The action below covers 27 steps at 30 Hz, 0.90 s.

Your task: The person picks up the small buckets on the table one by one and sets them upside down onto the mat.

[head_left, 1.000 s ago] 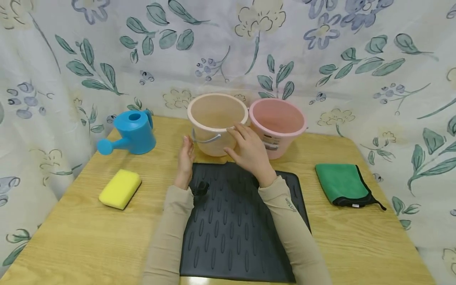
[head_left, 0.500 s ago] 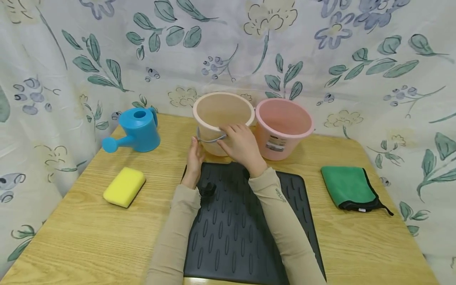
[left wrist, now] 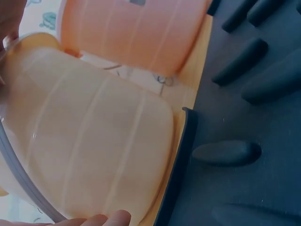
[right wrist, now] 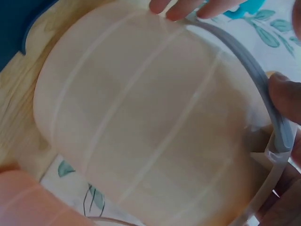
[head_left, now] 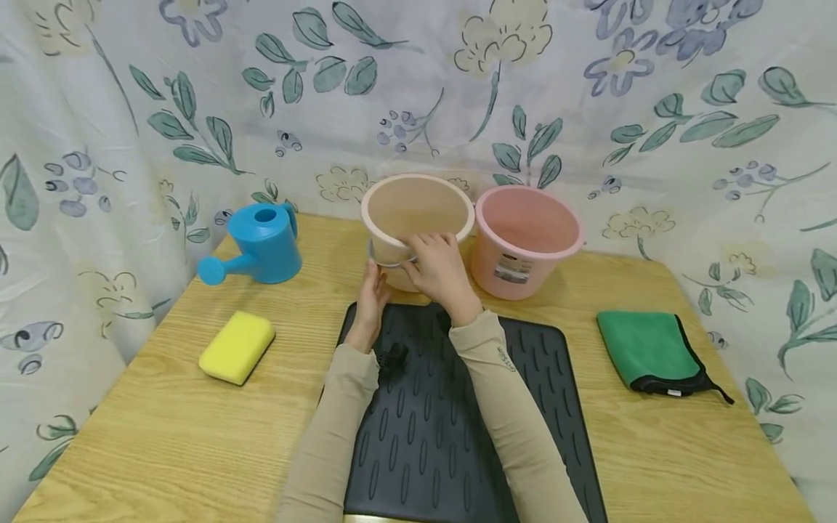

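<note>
A cream plastic bucket (head_left: pixel 412 200) stands upright at the back of the table, its grey bail handle (right wrist: pixel 251 63) lying down along the front just under the rim. My right hand (head_left: pixel 443 272) pinches the front rim, with fingers hooked over the inside and the thumb (right wrist: pixel 286 96) against the handle in the right wrist view. Low on the bucket's left front, my left hand (head_left: pixel 370 309) rests fairly straight fingertips (left wrist: pixel 117 218) on the wall by the handle. A pink bucket (head_left: pixel 526 218) with a label is close beside it on the right.
A black ribbed mat (head_left: pixel 425 428) lies under my forearms, in front of the buckets. To the left are a blue watering can (head_left: pixel 268 247) and a yellow sponge (head_left: pixel 237 347). A folded green cloth (head_left: pixel 647 349) lies right. Behind hangs a floral curtain (head_left: pixel 418 87).
My right hand has slid left along the rim and now grips it by the handle. My left hand has come in against the bucket's side. The head view has shifted slightly.
</note>
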Available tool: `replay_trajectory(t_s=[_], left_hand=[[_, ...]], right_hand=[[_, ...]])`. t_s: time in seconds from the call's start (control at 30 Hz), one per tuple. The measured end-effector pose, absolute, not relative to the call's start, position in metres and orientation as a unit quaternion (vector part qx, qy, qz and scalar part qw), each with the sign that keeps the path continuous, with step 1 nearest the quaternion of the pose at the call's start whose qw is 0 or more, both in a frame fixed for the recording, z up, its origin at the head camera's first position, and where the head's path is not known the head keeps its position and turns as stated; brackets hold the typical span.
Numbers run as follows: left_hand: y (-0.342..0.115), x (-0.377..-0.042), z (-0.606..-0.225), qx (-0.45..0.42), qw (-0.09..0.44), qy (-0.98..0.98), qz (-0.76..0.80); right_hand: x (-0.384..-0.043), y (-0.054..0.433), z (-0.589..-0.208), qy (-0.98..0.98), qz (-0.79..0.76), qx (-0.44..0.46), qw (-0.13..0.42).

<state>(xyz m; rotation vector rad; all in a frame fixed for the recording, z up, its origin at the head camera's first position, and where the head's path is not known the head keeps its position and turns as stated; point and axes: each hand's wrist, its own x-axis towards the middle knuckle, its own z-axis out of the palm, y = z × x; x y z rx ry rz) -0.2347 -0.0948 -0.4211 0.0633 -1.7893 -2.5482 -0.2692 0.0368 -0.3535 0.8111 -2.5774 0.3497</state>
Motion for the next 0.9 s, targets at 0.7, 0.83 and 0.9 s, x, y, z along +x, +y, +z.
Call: replay_trajectory(t_s=[0.7,0.83,0.9], left_hand=[[-0.101,-0.239,-0.426,0.024,0.001,-0.475,-0.88],[-0.101,-0.239,-0.428,0.032,-0.006,-0.447,-0.894],[-0.101,-0.24,-0.429,0.033,-0.01,-0.433,-0.901]], right_hand=[[-0.244,0.035,-0.339,-0.864,0.177,0.344,0.324],[-0.239,0.036,-0.335,-0.861,0.176,0.349,0.326],[-0.237,0.036,-0.334,-0.86,0.177,0.35,0.326]])
